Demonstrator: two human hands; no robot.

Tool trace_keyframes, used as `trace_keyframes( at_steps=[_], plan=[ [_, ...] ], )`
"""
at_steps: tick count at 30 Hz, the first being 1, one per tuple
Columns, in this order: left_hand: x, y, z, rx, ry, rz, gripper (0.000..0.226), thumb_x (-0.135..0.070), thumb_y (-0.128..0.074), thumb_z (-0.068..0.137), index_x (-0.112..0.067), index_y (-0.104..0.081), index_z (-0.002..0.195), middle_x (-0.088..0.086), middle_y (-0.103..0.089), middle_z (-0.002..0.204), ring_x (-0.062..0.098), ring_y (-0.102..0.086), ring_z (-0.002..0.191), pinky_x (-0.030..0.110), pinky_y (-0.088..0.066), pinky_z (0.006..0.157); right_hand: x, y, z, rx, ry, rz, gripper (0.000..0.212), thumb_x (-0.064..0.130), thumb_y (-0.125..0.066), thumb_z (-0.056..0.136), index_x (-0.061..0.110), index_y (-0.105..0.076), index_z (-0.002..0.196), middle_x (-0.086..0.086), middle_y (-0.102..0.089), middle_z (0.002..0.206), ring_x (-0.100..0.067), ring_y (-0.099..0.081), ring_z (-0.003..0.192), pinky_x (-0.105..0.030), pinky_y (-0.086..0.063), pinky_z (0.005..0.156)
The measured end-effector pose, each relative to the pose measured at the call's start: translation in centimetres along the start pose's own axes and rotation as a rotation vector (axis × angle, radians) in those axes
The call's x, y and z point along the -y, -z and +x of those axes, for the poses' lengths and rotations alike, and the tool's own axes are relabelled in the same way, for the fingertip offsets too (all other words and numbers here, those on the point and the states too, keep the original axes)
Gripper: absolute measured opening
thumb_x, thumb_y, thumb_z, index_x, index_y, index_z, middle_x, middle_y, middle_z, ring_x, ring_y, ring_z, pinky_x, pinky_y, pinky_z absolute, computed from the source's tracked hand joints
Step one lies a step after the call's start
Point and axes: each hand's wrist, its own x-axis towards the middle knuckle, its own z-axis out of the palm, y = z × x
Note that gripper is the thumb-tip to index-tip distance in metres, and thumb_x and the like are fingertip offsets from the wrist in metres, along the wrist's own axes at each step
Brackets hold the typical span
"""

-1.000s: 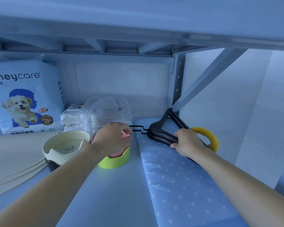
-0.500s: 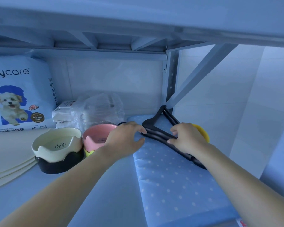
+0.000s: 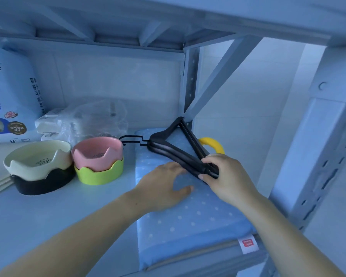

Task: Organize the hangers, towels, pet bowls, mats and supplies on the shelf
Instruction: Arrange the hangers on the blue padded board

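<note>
1. Pale shelf boarding (image 3: 48,216) carries everything. A folded blue dotted mat (image 3: 188,216) lies along its right edge, running from the front edge back toward the rear post.
2. On that mat the left hand (image 3: 164,184) lies flat with loose fingers, grasping nothing. A second ago it covered the pink bowl (image 3: 97,152); it has since let go and crossed over.
3. Just beside it, the right hand (image 3: 226,176) stays curled round the near end of the black hangers (image 3: 168,144).
4. The hangers are a tight stack lying flat on the mat toward the back right corner. Their wire hooks point left past the mat's edge, toward the bowls. A yellow ring (image 3: 212,143) shows partly behind them.
5. Left of the mat, at mid-shelf, the pink bowl sits nested in a green bowl (image 3: 100,172). Next to them a cream bowl (image 3: 38,160) rests on a black one (image 3: 42,182). The bowls look settled, so both hands seem turned to squaring the hangers.
6. A clear bag of supplies (image 3: 84,120) and a pet-pad pack (image 3: 10,96) stand along the back edge.
</note>
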Motion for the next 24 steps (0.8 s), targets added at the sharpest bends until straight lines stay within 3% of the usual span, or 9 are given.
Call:
trace_keyframes(
  at_steps=[3,5,10,24],
  plan=[
    [-0.5,-1.1,-0.6,0.123,0.108,0.086,0.081,-0.067,-0.034,0.086,-0.019,-0.013,0.149,-0.005,-0.005,0.158,0.012,-0.003,0.144,0.032,-0.005,0.118,-0.4,-0.5,-0.5,0.011,0.033,0.004,0.043,0.021,-0.067,0.084,0.016,-0.056,0.125,0.007,-0.054,0.128,-0.013,-0.055,0.111,-0.017,-0.039,0.088],
    [-0.4,-1.5,-0.7,0.15,0.161,0.11,0.086,-0.07,-0.028,0.086,-0.018,-0.004,0.15,-0.004,0.003,0.158,0.013,0.004,0.145,0.033,0.003,0.118,-0.7,-0.7,-0.8,0.015,0.053,0.006,0.045,0.02,-0.064,0.086,0.016,-0.052,0.129,0.007,-0.049,0.134,-0.014,-0.052,0.116,-0.018,-0.037,0.092],
    [-0.5,-1.9,-0.7,0.15,0.202,0.134,0.088,-0.07,-0.027,0.086,-0.017,0.0,0.15,-0.005,0.004,0.158,0.011,0.005,0.145,0.031,0.004,0.117,-1.4,-1.2,-1.2,0.017,0.082,0.035,0.048,0.019,-0.061,0.089,0.015,-0.048,0.134,0.007,-0.043,0.142,-0.013,-0.046,0.126,-0.015,-0.031,0.096],
    [0.0,-2.0,1.2,0.203,0.236,0.211,0.084,-0.068,-0.022,0.088,-0.017,0.006,0.149,-0.005,0.011,0.157,0.011,0.008,0.144,0.032,0.004,0.118,-2.1,-1.5,0.1,0.015,0.072,0.056,0.046,0.017,-0.056,0.092,0.016,-0.045,0.136,0.007,-0.039,0.144,-0.013,-0.045,0.126,-0.021,-0.035,0.098]
  ],
)
